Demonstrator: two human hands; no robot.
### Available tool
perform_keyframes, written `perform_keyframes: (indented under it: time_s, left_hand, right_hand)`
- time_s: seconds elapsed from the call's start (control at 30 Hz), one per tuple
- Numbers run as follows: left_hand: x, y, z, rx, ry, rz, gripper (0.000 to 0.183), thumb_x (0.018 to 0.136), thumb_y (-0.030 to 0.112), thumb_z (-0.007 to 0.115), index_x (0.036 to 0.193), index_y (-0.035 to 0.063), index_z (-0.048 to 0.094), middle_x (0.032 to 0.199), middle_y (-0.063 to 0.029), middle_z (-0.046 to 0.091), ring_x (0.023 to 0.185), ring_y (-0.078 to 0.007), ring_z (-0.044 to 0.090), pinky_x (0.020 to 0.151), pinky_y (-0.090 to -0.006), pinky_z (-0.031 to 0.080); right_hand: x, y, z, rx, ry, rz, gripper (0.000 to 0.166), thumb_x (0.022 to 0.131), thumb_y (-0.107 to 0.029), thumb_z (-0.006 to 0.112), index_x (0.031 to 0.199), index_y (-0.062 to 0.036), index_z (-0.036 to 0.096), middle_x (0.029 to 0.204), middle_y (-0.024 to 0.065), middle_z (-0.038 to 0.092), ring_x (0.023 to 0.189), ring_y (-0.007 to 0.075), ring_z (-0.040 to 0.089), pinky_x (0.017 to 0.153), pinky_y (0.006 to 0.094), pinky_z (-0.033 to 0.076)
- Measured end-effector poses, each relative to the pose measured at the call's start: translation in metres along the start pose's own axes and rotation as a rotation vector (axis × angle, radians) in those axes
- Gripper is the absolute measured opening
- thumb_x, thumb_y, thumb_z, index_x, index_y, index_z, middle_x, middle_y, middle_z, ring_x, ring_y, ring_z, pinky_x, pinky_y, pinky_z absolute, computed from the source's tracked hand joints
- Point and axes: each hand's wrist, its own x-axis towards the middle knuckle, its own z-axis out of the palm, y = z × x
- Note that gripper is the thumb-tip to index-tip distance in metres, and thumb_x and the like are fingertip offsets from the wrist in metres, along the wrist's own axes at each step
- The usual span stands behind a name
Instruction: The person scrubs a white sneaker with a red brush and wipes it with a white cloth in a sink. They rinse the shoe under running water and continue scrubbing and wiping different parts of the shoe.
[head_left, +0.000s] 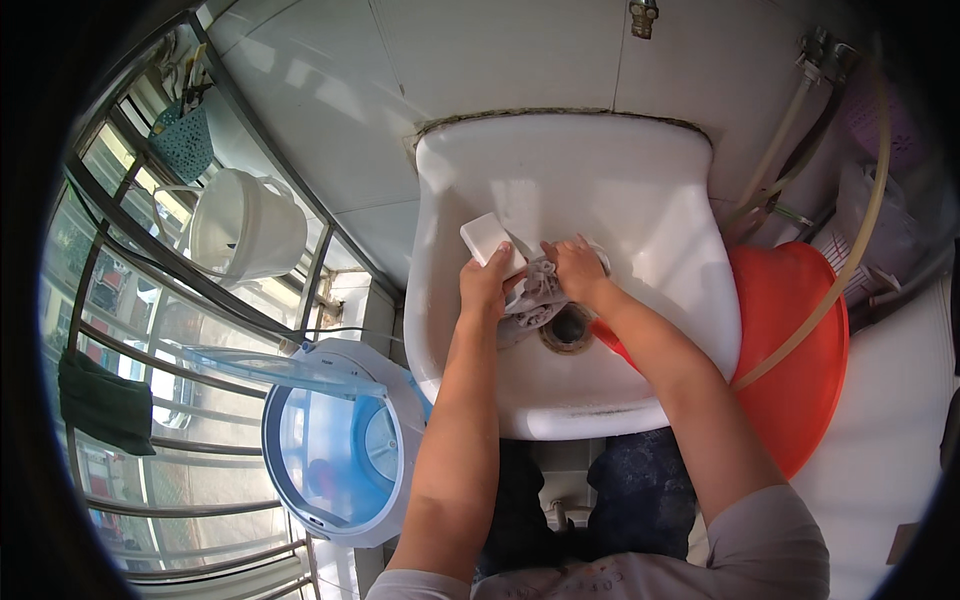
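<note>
A white ceramic sink (525, 397) lies before me. My left hand (486, 283) grips a white rectangular block, perhaps a bar of soap (484, 234), above the left part of the basin. Under and between my hands, a wet greyish bunched cloth (541, 289) lies beside the round drain (567, 328). My right hand (577, 268) rests on the cloth's right side, palm down; whether its fingers grip the fabric is hidden. A red object (613, 343), seen only in part, lies right of the drain, partly under my right forearm.
Left of the sink stands a small blue and white washing machine (341, 442), its clear lid raised. A white bucket (251, 225) and a teal basket (184, 142) hang by the barred window. To the right are a red basin (787, 360), a hose (832, 292) and a wall tap (643, 19).
</note>
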Motion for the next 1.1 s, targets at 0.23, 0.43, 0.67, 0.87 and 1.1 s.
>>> perform_keyframes:
  time_s: [0.23,0.43,0.67,0.87,1.1]
  left_hand:
    - [0.022,-0.021,0.000,0.037,0.117,-0.129,0.034,0.091,0.028,0.065,0.118,0.0118,0.055,0.107,-0.0062,0.065,0.100,-0.0239,0.060,0.086,-0.0390,0.045]
    - [0.007,-0.010,0.011,0.034,0.030,-0.127,0.032,0.092,0.024,0.063,0.116,0.0057,0.055,0.106,-0.0090,0.064,0.096,-0.0226,0.062,0.081,-0.0389,0.050]
    - [0.008,-0.026,0.033,0.333,-0.210,0.161,0.030,0.093,0.010,0.057,0.121,0.0000,0.048,0.112,-0.0099,0.060,0.103,-0.0215,0.060,0.091,-0.0388,0.050]
    - [0.002,-0.027,0.033,0.497,-0.452,0.297,0.036,0.086,-0.001,0.055,0.123,-0.0034,0.051,0.123,-0.0124,0.057,0.112,-0.0195,0.055,0.099,-0.0304,0.041]
    - [0.053,-0.038,-0.038,0.618,0.166,-0.210,0.056,0.091,0.043,0.056,0.125,-0.0022,0.056,0.129,-0.0184,0.055,0.118,-0.0246,0.054,0.097,-0.0320,0.042]
  right_hand:
    - [-0.003,-0.015,0.033,-0.128,0.183,-0.106,0.058,0.086,-0.020,0.051,0.140,0.0010,0.039,0.139,0.0162,0.045,0.133,0.0279,0.038,0.115,0.0400,0.024]
    - [-0.034,0.019,-0.036,-0.081,-0.092,-0.246,0.073,0.084,-0.038,0.058,0.143,-0.0007,0.035,0.149,0.0158,0.034,0.142,0.0285,0.024,0.117,0.0404,0.019]
    - [-0.007,0.010,-0.075,1.434,0.004,0.388,0.073,0.090,-0.041,0.063,0.145,-0.0052,0.030,0.143,0.0109,0.039,0.133,0.0182,0.035,0.109,0.0363,0.030]
    - [-0.005,-0.021,-0.070,1.993,0.284,0.860,0.049,0.089,-0.031,0.063,0.123,-0.0034,0.044,0.104,0.0138,0.059,0.093,0.0268,0.062,0.082,0.0396,0.051]
    - [-0.017,0.006,-0.059,1.910,-0.077,0.952,0.041,0.089,-0.031,0.063,0.119,-0.0043,0.051,0.093,0.0107,0.061,0.075,0.0223,0.063,0.062,0.0344,0.054]
